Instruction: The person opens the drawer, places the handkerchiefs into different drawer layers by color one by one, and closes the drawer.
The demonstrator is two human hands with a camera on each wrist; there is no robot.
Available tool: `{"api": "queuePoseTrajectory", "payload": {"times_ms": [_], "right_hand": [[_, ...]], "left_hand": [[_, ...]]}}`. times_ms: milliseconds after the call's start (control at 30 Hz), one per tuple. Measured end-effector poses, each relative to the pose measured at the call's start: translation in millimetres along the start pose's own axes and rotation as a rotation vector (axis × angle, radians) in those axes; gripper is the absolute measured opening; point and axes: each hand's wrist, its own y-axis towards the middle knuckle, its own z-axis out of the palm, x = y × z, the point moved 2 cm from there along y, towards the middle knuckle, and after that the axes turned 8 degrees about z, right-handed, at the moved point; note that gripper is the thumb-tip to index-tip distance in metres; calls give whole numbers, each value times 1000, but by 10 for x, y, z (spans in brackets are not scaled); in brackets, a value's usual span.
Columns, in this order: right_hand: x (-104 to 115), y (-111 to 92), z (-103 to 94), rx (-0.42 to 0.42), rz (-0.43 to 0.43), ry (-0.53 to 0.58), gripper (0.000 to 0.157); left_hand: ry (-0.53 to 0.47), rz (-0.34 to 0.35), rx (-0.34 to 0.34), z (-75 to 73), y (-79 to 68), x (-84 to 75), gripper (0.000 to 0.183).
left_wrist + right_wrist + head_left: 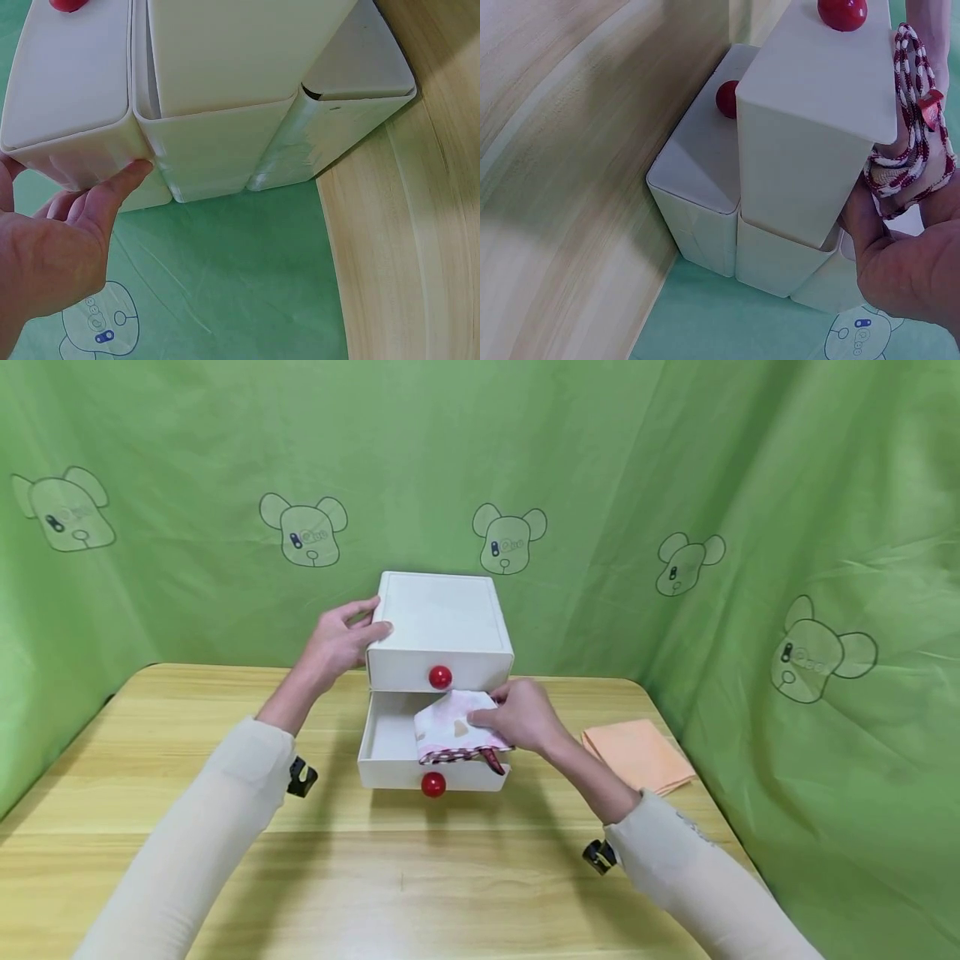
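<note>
A white drawer cabinet [442,610] stands at the table's far side, its middle drawer [390,772] pulled out. My left hand [341,639] rests against the cabinet's upper left side, thumb over the top edge; its fingers touch the side wall in the left wrist view. With the right hand [525,714] I pinch a folded cloth [450,722] by its right side, over the open drawer. The cloth is white and pink with tan patches and a dark-red checked edge. A red tag [931,107] hangs from its layered edge. The cloth hides part of the drawer's inside.
A folded orange cloth [641,756] lies on the wooden table [420,877] at the right. Red knobs mark the top drawer [480,670] and the open one. The bottom drawer [697,165] is closed. A green curtain [420,460] hangs close behind.
</note>
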Motion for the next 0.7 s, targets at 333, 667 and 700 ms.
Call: {"api": "queuePoseTrajectory", "payload": {"times_ms": [333,667,700], "right_hand": [[34,5,11,69,2,-26,25],[61,-21,-142,284,22,57,34],[62,-26,-154,322,36,94,37]], "left_hand": [[1,-3,2,4,-2,12,68],[-6,4,1,-3,4,13,69],[-6,4,1,-4,4,11,69]]}}
